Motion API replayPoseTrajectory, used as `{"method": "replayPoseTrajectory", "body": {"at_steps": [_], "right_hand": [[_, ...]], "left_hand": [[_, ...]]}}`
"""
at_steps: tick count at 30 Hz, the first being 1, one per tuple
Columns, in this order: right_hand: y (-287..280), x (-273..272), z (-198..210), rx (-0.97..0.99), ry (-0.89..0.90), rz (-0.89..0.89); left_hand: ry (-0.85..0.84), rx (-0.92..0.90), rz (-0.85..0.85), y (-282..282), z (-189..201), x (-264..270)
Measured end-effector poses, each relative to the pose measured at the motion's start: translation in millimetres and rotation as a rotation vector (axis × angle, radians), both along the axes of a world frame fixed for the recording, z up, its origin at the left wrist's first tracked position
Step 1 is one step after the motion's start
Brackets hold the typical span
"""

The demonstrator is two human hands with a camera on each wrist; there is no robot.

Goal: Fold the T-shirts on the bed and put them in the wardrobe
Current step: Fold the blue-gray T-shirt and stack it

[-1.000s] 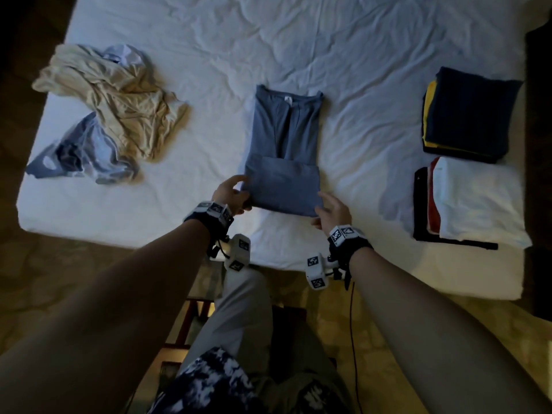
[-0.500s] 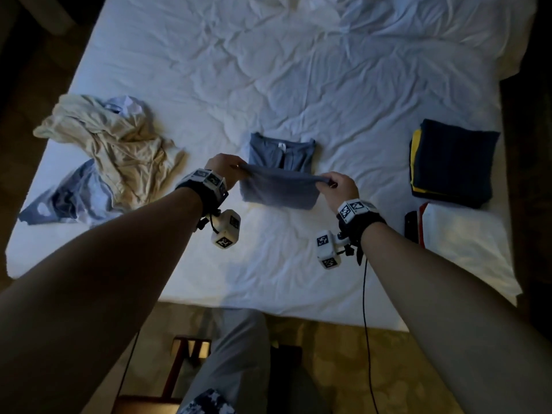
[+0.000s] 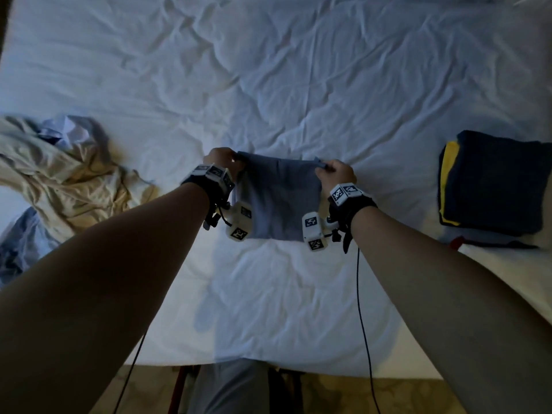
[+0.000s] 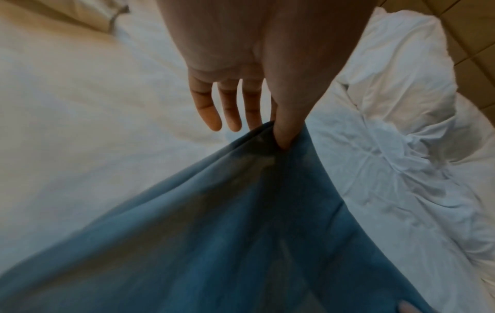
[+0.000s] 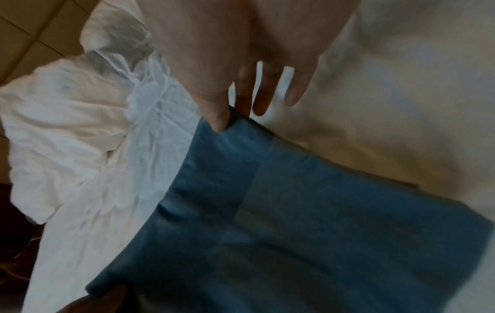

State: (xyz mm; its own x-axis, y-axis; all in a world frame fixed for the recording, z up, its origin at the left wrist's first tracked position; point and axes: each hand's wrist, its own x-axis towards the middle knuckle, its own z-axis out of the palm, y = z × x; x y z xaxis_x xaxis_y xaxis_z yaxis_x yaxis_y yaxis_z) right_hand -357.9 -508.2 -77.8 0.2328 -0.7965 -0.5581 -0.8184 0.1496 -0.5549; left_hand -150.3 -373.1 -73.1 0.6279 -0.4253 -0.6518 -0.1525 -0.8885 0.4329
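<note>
At the far left of the bed [image 3: 298, 85], a crumpled beige T-shirt [image 3: 68, 180] lies in a heap on the white sheet, with a pale blue-grey garment [image 3: 21, 243] bunched beneath and beside it and showing again above the heap's upper edge. Both lie well apart from the hands.

Nearer the middle, the left hand [image 3: 222, 161] pinches the upper left corner of the blue T-shirt [image 3: 277, 198]. In the left wrist view the thumb presses into the blue cloth [image 4: 241, 233] against a finger behind it, while the other fingers [image 4: 230, 110] hang straight and loose above the sheet. The left hand [image 4: 235, 74] is thus clamped on the shirt's corner.

The blue T-shirt is folded into a small rectangle and lies in the centre of the bed near its front edge, stretched between the two hands along its far edge.

The right hand [image 3: 336, 174] pinches the upper right corner in the same manner. The right wrist view shows the thumb of the right hand [image 5: 254, 53] pressed on the edge of the blue cloth [image 5: 294, 222], the remaining fingers [image 5: 297, 91] loosely extended above the sheet.

At the right side of the bed sits a folded stack [image 3: 495, 180], dark navy on top with a yellow layer showing at its left edge. Just in front of it lies a second pile [image 3: 507, 255] with a white top, and red and dark edges show at its far side.
</note>
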Motion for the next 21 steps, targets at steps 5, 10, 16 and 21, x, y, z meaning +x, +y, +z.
{"method": "replayPoseTrajectory", "body": {"at_steps": [5, 10, 16, 21], "right_hand": [[-12, 12, -19, 0.152, -0.070, -0.095], [-21, 13, -20, 0.367, -0.027, -0.104], [-19, 1, -2, 0.432, 0.011, -0.029], [8, -27, 63, 0.383, -0.025, -0.123]], "left_hand": [[0.125, 0.020, 0.125, -13, -22, 9], [0.201, 0.043, 0.097, -18, -17, 13], [0.359, -0.013, 0.036, -1, 7, 13], [0.413, -0.045, -0.007, 22, 65, 3]]}}
